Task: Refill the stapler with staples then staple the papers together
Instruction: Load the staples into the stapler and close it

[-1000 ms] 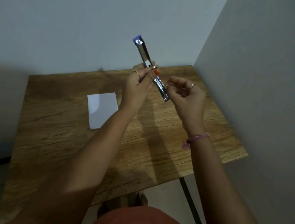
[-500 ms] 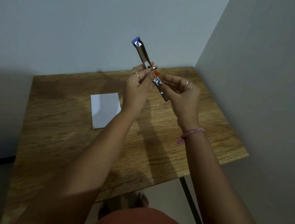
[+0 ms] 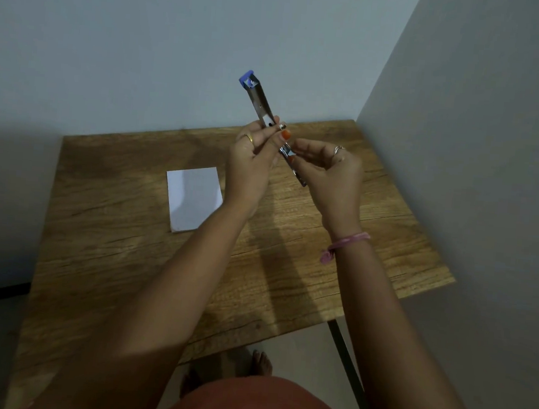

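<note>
A slim metal stapler with a blue tip is swung open and held up above the wooden table. My left hand grips it around the middle, its blue-tipped arm pointing up and away. My right hand has its fingers curled against the stapler's lower arm, pinching at the metal channel; whether staples sit between the fingertips is too small to tell. A small stack of white papers lies flat on the table, left of my hands.
The table stands in a corner, with a wall behind it and another close on the right. A dark table leg runs down at the front right. Bare feet show on the floor under the near edge.
My right hand has moved up along the stapler's lower arm, closer to my left hand, and its fingers have closed onto the channel. The stapler has stayed raised at about the same angle.
</note>
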Motion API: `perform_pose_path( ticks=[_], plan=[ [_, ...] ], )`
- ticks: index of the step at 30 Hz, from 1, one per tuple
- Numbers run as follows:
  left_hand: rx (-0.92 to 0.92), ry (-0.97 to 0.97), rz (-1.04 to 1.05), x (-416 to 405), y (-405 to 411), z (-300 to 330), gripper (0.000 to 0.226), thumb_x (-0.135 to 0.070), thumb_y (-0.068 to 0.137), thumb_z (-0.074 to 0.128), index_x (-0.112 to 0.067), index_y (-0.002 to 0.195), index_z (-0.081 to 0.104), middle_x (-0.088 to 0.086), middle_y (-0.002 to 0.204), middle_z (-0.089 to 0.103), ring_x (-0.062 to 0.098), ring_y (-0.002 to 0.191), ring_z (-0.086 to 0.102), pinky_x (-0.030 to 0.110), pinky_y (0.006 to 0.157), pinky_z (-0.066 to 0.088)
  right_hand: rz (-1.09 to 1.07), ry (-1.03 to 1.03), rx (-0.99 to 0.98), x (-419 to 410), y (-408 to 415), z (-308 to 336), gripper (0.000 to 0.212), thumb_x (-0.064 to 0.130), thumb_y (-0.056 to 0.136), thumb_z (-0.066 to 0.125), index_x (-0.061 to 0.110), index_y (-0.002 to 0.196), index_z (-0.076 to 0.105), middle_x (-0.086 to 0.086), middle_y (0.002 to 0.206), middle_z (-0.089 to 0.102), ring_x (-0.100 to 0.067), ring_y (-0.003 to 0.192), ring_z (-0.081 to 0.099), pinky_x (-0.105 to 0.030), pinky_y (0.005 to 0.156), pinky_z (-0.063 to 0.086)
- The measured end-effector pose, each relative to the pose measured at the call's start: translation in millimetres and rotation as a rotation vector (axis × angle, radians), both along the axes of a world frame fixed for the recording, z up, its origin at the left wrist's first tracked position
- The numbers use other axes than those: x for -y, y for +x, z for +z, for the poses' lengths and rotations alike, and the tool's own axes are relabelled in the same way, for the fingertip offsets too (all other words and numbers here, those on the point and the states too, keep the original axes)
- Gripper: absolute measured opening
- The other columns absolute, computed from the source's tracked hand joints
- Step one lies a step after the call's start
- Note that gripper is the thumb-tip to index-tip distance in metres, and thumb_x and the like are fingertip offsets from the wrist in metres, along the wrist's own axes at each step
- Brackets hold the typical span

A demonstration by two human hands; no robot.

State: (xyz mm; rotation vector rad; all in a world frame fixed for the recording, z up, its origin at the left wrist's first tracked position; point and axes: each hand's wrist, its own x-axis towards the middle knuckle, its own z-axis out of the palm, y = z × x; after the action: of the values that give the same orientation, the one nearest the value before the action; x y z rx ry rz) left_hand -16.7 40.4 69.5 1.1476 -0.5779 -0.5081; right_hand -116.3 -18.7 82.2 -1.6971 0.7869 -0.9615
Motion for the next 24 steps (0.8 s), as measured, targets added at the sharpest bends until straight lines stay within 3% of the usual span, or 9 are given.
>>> perform_pose_path(
  ticks=[5, 10, 14, 20, 24],
  plan=[
    [-0.026, 0.034, -0.007, -1.8, -2.4, -2.8, 0.019, -0.014, 0.09, 0.063, -0.022, 0.107, 0.066, 0.021, 0.121, 0.06, 0.025, 0.111, 0.062, 0.041, 0.093, 0.054, -0.063, -0.171, -0.149, -7.6, -0.9, 6.0, 0.016, 0.013, 0.079, 0.076, 0.015, 0.095, 0.076, 0.007, 0.086, 0.074, 0.002, 0.082, 0.069, -0.022, 0.078, 0.056],
    [-0.13, 0.017, -0.018, -2.3, -3.8, -7.5, 0.017, -0.01, 0.091, 0.062, -0.005, 0.107, 0.067, 0.023, 0.114, 0.06, 0.027, 0.108, 0.062, 0.036, 0.09, 0.055, -0.07, -0.202, -0.216, -9.9, -2.6, 10.4, 0.015, 0.013, 0.078, 0.077, 0.015, 0.093, 0.076, 0.006, 0.085, 0.075, 0.003, 0.078, 0.068, -0.014, 0.074, 0.053],
    [-0.206, 0.005, -0.03, -1.8, -4.9, -10.9, 0.023, -0.009, 0.092, 0.06, 0.003, 0.112, 0.064, 0.018, 0.11, 0.064, 0.022, 0.105, 0.063, 0.028, 0.086, 0.055, -0.041, -0.114, -0.218, -7.1, -3.8, 9.8, 0.017, 0.011, 0.077, 0.077, 0.014, 0.095, 0.076, 0.004, 0.085, 0.075, 0.003, 0.072, 0.067, -0.017, 0.066, 0.053],
    [-0.272, -0.015, -0.042, -0.8, -7.4, -13.9, 0.018, -0.009, 0.092, 0.06, -0.003, 0.108, 0.065, 0.017, 0.11, 0.065, 0.016, 0.099, 0.066, 0.023, 0.079, 0.055, -0.043, -0.143, -0.212, -9.7, -7.0, 3.3, 0.017, 0.005, 0.078, 0.074, 0.01, 0.095, 0.076, 0.0, 0.091, 0.075, -0.006, 0.086, 0.07, -0.032, 0.082, 0.057],
    [-0.281, -0.009, -0.042, 0.5, -8.0, -15.3, 0.018, -0.009, 0.092, 0.06, -0.002, 0.108, 0.065, 0.023, 0.116, 0.062, 0.018, 0.102, 0.065, 0.022, 0.077, 0.054, -0.053, -0.178, -0.237, -7.2, -6.9, -0.6, 0.017, 0.007, 0.078, 0.075, 0.014, 0.093, 0.076, 0.005, 0.086, 0.074, -0.004, 0.083, 0.069, -0.026, 0.08, 0.055]
  ],
)
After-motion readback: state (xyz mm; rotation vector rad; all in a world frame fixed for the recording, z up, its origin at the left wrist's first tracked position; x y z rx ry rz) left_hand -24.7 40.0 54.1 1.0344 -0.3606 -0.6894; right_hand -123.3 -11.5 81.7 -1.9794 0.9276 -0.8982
